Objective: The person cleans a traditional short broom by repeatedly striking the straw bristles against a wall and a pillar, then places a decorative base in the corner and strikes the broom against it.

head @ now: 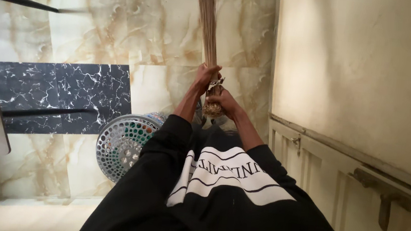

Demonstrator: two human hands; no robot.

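Black printed sweatshirt [222, 199] nearest, left hand [205, 76] and right hand [223, 101] each with grip closed around the straw broom [209, 34], held above marble floor tiles [97, 33], perforated round basket [123, 145] beside.

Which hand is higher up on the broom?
The left hand grips the broom higher, right on the bristles; the right hand holds lower, at the bound end.

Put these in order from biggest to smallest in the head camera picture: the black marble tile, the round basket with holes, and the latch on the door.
1. Black marble floor tile
2. Round perforated plastic basket
3. Small metal latch on the cream door

The basket is partly hidden by the black sleeve.
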